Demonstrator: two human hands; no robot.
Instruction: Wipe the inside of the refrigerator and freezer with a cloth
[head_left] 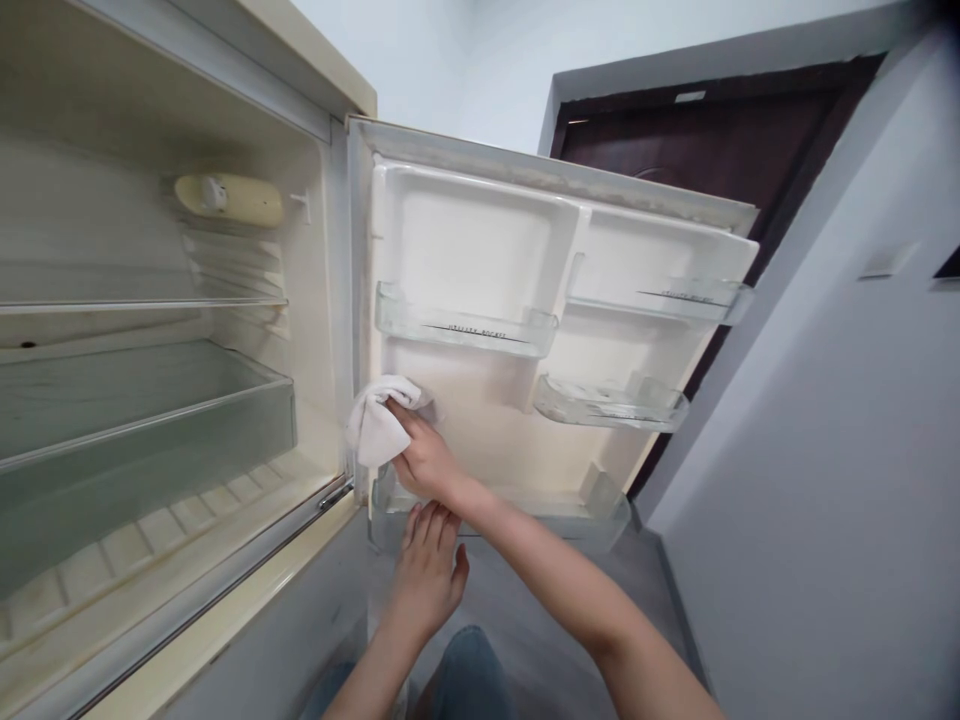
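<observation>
Fridge door (487,430) hangs wide open in the middle of the frame. Right hand (426,462) is curled tight round a bunched white cloth (375,420) and presses it on the inner door panel, lower left, right by the hinge edge. Left hand (429,572) is flat and spread, holding nothing. Its fingertips look to be on the front of the bottom door bin (600,508), just under the right hand.

My take on wiping this spot well: use even pressure, a clean face of the cloth and short overlapping strokes. Work into the seam by the hinge and under the bin lips, where grime tends to sit. Bracing the door with the free hand so it can't swing seems smart.

Count:
- 1 cloth
- 2 hands
- 4 clear door bins: upper middle bin (465,332), upper right bin (679,298), mid right bin (611,402), plus the bottom one
- 1 glass shelf (142,302) at the left of the frame
- 1 clear drawer (150,420) under it
</observation>
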